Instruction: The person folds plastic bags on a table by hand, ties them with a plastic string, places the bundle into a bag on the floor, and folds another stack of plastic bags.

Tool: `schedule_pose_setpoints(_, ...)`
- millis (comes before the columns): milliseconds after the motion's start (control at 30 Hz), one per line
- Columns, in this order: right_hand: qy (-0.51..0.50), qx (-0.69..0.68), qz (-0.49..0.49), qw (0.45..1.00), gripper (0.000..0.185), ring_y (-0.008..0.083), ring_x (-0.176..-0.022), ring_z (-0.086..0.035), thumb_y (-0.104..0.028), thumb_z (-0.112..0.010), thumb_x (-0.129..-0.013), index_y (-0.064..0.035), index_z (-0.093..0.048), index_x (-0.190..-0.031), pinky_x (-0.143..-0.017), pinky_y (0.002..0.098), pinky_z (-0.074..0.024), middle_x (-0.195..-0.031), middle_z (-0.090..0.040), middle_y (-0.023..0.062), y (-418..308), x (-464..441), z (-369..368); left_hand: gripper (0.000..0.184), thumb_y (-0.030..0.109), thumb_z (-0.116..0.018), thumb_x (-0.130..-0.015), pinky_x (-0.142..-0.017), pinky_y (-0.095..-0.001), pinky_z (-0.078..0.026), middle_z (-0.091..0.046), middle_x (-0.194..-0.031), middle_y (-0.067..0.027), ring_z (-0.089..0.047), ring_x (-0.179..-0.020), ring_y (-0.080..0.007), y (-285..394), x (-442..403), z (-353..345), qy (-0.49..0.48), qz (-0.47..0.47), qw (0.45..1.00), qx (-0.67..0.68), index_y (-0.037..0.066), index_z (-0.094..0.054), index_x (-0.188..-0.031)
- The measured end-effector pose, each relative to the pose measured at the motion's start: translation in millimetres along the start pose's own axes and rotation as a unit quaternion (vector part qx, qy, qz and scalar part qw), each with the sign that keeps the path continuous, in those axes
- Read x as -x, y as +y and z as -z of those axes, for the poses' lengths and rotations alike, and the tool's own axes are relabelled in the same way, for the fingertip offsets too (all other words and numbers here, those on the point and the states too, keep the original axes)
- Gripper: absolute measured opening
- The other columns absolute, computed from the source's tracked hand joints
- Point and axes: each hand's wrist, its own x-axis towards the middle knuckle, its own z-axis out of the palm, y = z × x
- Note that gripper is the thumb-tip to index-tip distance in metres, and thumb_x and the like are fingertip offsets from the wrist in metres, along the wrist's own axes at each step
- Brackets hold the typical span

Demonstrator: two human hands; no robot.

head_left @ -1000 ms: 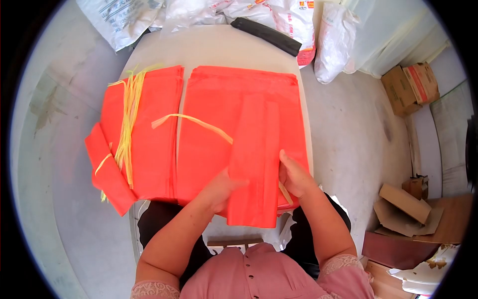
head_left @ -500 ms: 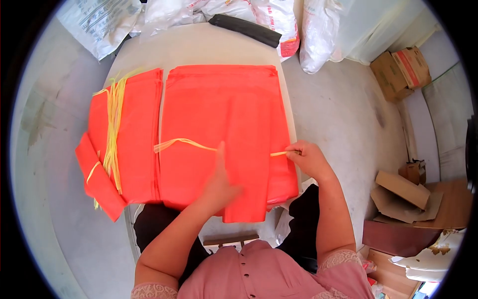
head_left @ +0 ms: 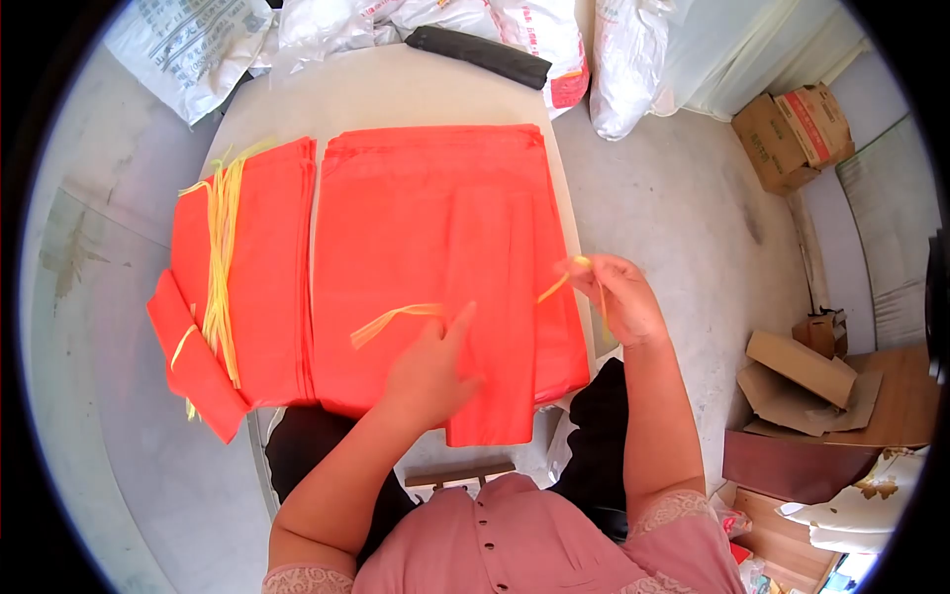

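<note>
A folded strip of red plastic sheeting (head_left: 492,346) lies lengthwise on a wide stack of red sheets (head_left: 386,218). A thin yellow ribbon (head_left: 391,317) passes beneath the folded strip and sticks out on both sides. My right hand (head_left: 623,297), right of the stack, pinches the ribbon's right end, which loops over the fingers and hangs down. At the strip's left edge rests my left hand (head_left: 430,371), its fingers apart, close to the ribbon's left part. Whether those fingertips touch the ribbon I cannot tell.
On the left, a second red stack (head_left: 272,247) carries a bunch of yellow ribbons (head_left: 224,267) and a tied red roll (head_left: 196,351). A black roll (head_left: 480,56) lies at the table's far edge, before white sacks (head_left: 188,54). Cardboard boxes (head_left: 792,139) stand on the right.
My right hand has risen slightly and drawn the ribbon up and right. The ribbon's left end has slid towards the folded strip. My left hand has shifted little.
</note>
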Motion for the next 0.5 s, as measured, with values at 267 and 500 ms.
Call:
schedule_pose_setpoints(267, -0.139, 0.112, 0.076, 0.981, 0.038, 0.0232, -0.129, -0.06, -0.023, -0.048, -0.109, 0.0007, -0.069, -0.13, -0.111, 0.0401, -0.0456, -0.133, -0.067, 0.012, 12, -13, -70, 0.097, 0.038, -0.081, -0.081, -0.085, -0.0429, -0.056, -0.055, -0.12, -0.0164, -0.064, -0.105, -0.032, 0, 2, 3, 0.022, -0.026, 0.999, -0.035, 0.016, -0.036, -0.163)
schedule_pose_setpoints(500, -0.161, 0.176, 0.106, 0.965, 0.032, 0.0218, -0.115, -0.065, -0.005, -0.055, -0.102, 0.0014, -0.066, -0.132, -0.101, 0.035, -0.0518, -0.125, -0.068, 0.0121, 29, -21, -98, 0.095, 0.038, -0.082, -0.08, -0.084, -0.0437, -0.056, -0.055, -0.117, -0.0162, -0.063, -0.105, -0.0316, -1, 2, 4, 0.02, -0.031, 0.999, -0.02, 0.015, -0.04, -0.161)
